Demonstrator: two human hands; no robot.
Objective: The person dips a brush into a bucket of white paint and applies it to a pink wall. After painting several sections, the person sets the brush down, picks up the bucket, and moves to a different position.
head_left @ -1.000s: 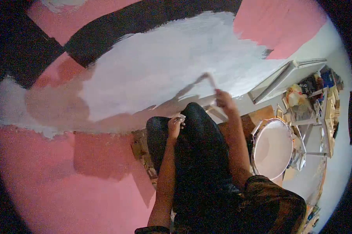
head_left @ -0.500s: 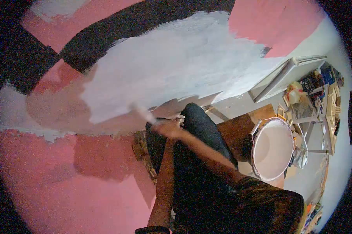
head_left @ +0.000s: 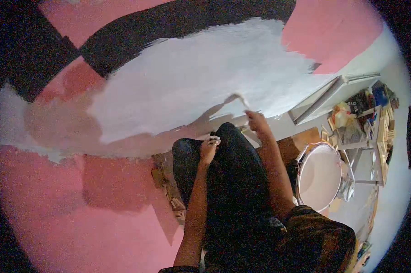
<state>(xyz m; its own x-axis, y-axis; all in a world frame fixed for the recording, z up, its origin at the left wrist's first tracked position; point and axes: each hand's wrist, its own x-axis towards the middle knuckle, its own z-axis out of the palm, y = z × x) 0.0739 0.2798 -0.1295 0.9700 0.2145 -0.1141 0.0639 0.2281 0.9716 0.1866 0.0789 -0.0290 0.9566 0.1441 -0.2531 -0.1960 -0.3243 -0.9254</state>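
A paintbrush is in my right hand, its pale bristle end close to the white-painted area of the wall. The fingers of that hand are wrapped round the handle. My left hand rests near my knees, closed, with whitish marks on the fingers; something small and dark shows by it, too unclear to name. Black and pink painted areas border the white one.
An open bucket of pale paint stands right of my legs, beside brown cardboard. Behind it are a wooden frame leaning at the wall, a rack and assorted items. Wood pieces lie left of my legs.
My right hand has moved right and up with the brush, away from my left hand. The left hand stays near my knees and now shows clearly. The view has shifted slightly.
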